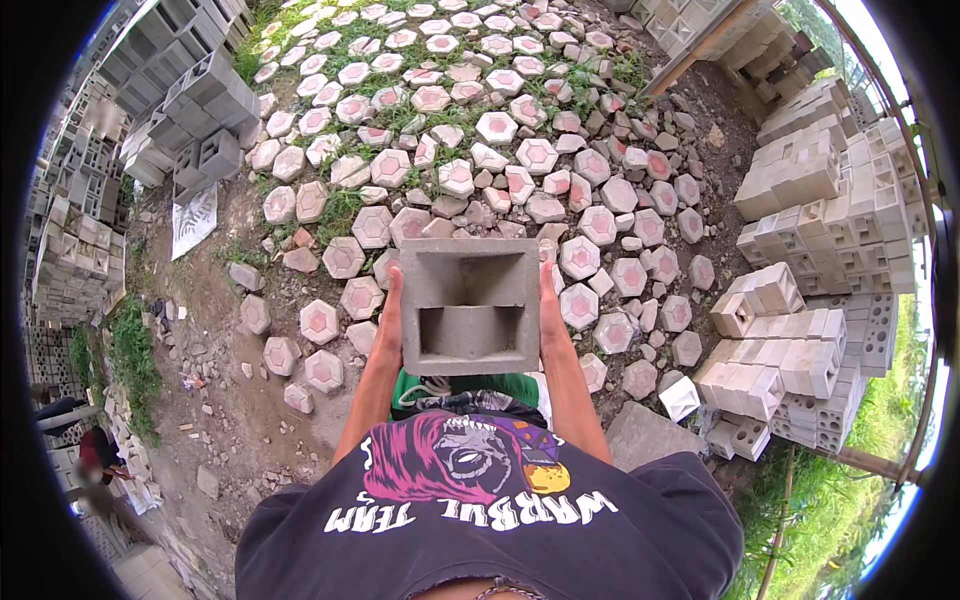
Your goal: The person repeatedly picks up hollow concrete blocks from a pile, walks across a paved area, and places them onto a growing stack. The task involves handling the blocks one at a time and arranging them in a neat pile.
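Note:
In front of my body I hold up a grey concrete block point(470, 245) with a wide rectangular opening and a curved piece inside it. My left hand point(393, 310) presses flat against the block's left side. On the opposite side my right hand point(549, 308) does the same, so the block is gripped between both palms. Most of the fingers are hidden along the block's sides.
Hexagonal pavers point(497, 127) with reddish centres lie over the ground ahead, among rubble and grass. Stacked concrete blocks point(785, 340) stand at the right, more block stacks point(205, 100) at the left. A white sheet point(195, 220) lies on the dirt. A person point(98, 455) is at the far left.

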Demonstrator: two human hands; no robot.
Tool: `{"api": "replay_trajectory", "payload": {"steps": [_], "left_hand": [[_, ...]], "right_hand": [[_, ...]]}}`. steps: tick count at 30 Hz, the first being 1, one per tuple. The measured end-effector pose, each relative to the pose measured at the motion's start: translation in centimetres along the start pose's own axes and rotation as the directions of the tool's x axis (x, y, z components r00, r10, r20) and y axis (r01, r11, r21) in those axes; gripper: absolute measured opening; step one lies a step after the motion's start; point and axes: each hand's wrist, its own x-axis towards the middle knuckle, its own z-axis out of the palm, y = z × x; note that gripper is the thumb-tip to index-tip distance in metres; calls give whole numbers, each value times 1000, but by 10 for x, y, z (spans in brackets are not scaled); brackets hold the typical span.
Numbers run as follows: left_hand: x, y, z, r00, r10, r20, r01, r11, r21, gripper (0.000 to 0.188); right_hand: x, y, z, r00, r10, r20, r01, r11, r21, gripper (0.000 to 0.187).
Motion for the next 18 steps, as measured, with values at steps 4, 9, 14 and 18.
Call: {"api": "replay_trajectory", "payload": {"steps": [4,9,14,18], "left_hand": [[45,42,-18,1000,-10,1,10,999,46,97],[95,87,-43,999,25,22,-26,998,50,96],[118,127,-44,996,-26,80,23,999,32,95],[128,151,-38,998,-53,33,51,997,62,96]], "right_hand": [[42,-18,33,999,-26,-18,27,1000,11,85],[80,-45,77,999,-49,-6,49,998,34,82],[107,-62,101,995,-87,-44,88,996,24,82],[128,-72,109,996,-43,-73,45,999,18,84]]}}
